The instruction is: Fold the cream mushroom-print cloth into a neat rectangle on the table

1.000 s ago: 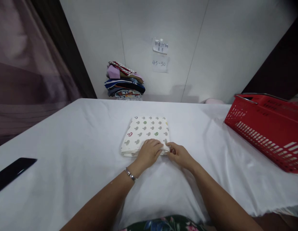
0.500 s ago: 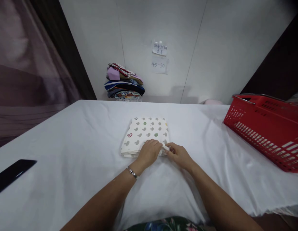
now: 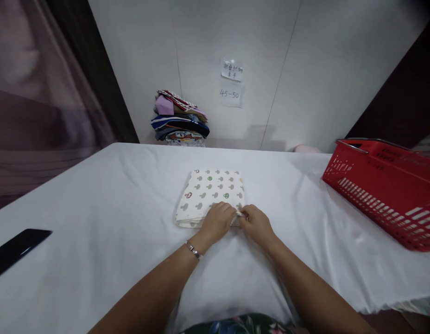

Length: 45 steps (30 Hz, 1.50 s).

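Observation:
A folded white cloth (image 3: 211, 188), printed with grey, green and red mushrooms, lies flat in front of me. My left hand (image 3: 219, 220) is closed over the middle of its near edge, with the fingertips on the layers there. At the near right corner my right hand (image 3: 256, 223) pinches a bit of the same edge between thumb and fingers. The fingertips of both hands almost meet. Part of the near edge is hidden behind my left hand.
A white sheet (image 3: 131, 199) covers the table. On the right stands a red plastic basket (image 3: 385, 185); at the left edge lies a dark flat object (image 3: 20, 248). Folded fabrics (image 3: 180, 118) are stacked against the back wall, beneath and left of paper notes (image 3: 231, 83).
Both hands stay at the cloth's near edge. My right fingers have closed in slightly on the corner, and the white bit of edge held up there looks smaller.

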Tool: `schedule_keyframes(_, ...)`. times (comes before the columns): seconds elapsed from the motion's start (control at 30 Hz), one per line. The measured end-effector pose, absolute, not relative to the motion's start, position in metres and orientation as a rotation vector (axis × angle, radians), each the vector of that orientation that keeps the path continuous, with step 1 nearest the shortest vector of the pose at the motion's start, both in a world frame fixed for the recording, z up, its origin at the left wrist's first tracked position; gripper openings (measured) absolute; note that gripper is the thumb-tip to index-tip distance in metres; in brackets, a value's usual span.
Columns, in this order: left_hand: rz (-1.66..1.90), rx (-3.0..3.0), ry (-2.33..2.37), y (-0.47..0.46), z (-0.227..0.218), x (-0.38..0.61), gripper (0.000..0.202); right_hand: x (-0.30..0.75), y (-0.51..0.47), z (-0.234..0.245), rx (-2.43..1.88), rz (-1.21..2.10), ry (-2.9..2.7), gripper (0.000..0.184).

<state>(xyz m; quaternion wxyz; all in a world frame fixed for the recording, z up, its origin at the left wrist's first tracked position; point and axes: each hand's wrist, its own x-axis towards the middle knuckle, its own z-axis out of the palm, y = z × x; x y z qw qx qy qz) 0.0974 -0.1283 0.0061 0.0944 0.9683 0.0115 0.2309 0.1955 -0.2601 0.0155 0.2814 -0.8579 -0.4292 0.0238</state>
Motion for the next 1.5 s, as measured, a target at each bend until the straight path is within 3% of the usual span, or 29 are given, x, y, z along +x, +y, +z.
schedule_keyframes(0.43, 0.718, 2.728, 0.114, -0.135, 0.005, 0.09, 0.009, 0.202, -0.273, 0.023, -2.248, 0.064, -1.361, 0.013)
schedule_keyframes(0.67, 0.689, 2.719, 0.064, -0.134, 0.005, 0.088, 0.023, 0.199, -0.275, 0.028, -2.261, 0.129, -1.386, 0.014)
schedule_keyframes(1.03, 0.706, 2.706, 0.081, -0.134, 0.002, 0.09, 0.018, 0.196, -0.276, 0.028, -2.219, 0.212, -1.392, 0.011)
schedule_keyframes(1.5, 0.656, 2.714, 0.052, -0.131, 0.004, 0.084, 0.016, 0.193, -0.273, 0.017, -2.33, 0.007, -1.451, 0.011)
